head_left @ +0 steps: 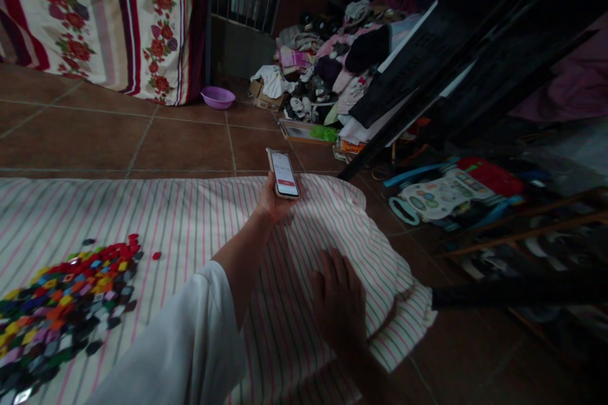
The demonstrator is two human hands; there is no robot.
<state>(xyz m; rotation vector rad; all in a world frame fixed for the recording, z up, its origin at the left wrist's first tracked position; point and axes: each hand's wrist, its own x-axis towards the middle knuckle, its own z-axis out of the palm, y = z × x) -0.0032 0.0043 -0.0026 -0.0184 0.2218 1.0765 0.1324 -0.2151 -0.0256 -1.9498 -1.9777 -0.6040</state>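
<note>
Landmark: the striped sheet [142,215] spread over the tiled floor [95,133]; every place below is told from it.
Left hand: your left hand [274,201] is curled around the lower end of the phone [284,174], fingers closed on its edges, arm stretched out over the sheet's far edge.
Phone: upright, lit screen turned back toward you, raised above the sheet's far edge. Held so, it looks angled for reading rather than about to be laid down.
Right hand: your right hand [339,297] lies flat with fingers spread, palm down, pressing the sheet near its right-hand corner. Pinching nothing; it seems to prop you or smooth the cloth.
Phone and hands: the phone sits in the left hand, farther along the sheet than the right hand and well apart from it.
Coloured pieces: a heap of small coloured tiles [66,304] lies on the sheet's left part, well apart from both hands, with a few strays at its upper edge.
Sleeve: your white sleeve [190,342] covers the left upper arm, above the sheet's near edge.
Beyond the sheet: a purple basin [218,97] by a floral cloth [95,12], and off the right-hand end a pile of clothes [332,63] and a toy [441,193].
</note>
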